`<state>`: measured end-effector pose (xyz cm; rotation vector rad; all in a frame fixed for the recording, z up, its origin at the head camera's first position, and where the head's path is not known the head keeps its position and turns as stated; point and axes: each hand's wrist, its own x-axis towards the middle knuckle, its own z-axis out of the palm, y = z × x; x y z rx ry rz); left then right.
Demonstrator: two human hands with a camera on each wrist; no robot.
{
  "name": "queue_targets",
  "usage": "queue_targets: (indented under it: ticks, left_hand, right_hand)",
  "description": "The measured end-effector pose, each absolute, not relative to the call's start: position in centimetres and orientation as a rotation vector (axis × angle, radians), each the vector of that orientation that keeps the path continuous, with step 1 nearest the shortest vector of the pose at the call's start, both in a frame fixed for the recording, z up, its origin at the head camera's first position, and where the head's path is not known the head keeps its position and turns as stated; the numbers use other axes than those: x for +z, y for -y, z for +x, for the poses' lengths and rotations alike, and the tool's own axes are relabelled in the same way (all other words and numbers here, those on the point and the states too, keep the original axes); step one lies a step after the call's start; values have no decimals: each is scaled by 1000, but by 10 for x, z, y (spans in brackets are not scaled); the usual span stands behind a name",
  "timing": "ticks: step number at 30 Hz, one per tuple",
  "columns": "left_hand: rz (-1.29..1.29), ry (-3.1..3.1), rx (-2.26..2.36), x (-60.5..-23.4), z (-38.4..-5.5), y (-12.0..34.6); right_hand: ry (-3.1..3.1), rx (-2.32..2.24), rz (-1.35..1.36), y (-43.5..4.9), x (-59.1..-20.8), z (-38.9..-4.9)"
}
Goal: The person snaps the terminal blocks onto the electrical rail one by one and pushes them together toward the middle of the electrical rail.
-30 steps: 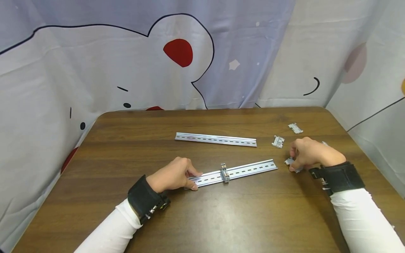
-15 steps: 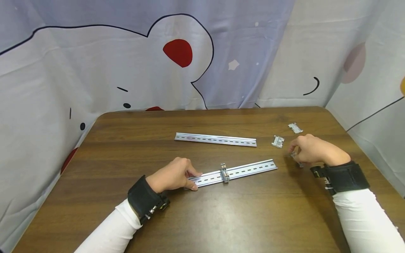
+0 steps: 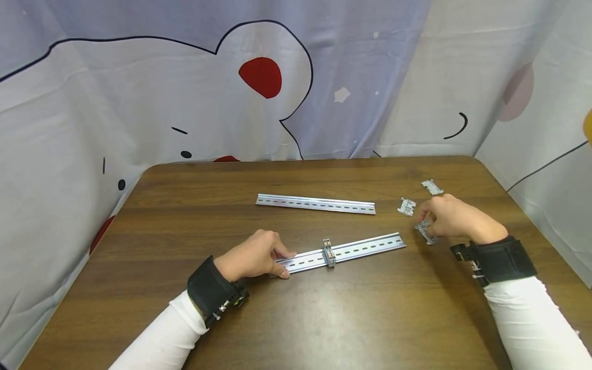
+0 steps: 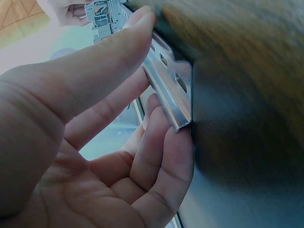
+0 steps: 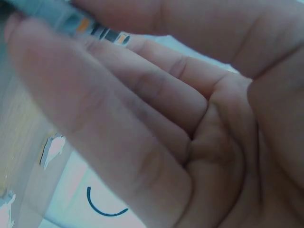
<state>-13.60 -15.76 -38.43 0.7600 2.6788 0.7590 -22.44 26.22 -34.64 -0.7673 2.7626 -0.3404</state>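
My left hand [image 3: 256,254] grips the left end of a slotted metal DIN rail [image 3: 365,249], thumb on the near edge and fingers on the far one. Clipped upright near the middle of that rail is a grey terminal block [image 3: 328,253], which also shows at the top of the left wrist view. To the right of the rail, my right hand [image 3: 453,220] pinches another grey terminal block [image 3: 425,232] between thumb and fingers. In the right wrist view this pinched terminal block [image 5: 61,19] is blurred, with small orange parts, and partly covered by the fingers.
A second DIN rail [image 3: 316,204] lies farther back on the brown wooden table [image 3: 314,318]. Two loose terminal blocks lie beyond my right hand, one nearer [image 3: 407,206] and one farther [image 3: 432,187]. A printed curtain [image 3: 185,92] hangs behind the table.
The terminal block in my right hand has been picked up from lying low on the table and turned between the fingers, shifting slightly away from me. My left hand and the rail have stayed still.
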Motion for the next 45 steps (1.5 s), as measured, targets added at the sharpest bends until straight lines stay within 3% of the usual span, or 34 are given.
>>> queue_targets:
  ticks: [45]
  left_hand:
    - [735,-2687,754,-384,-136,157]
  right_hand:
    - [-2799,-452,-799,-216,-353,-206]
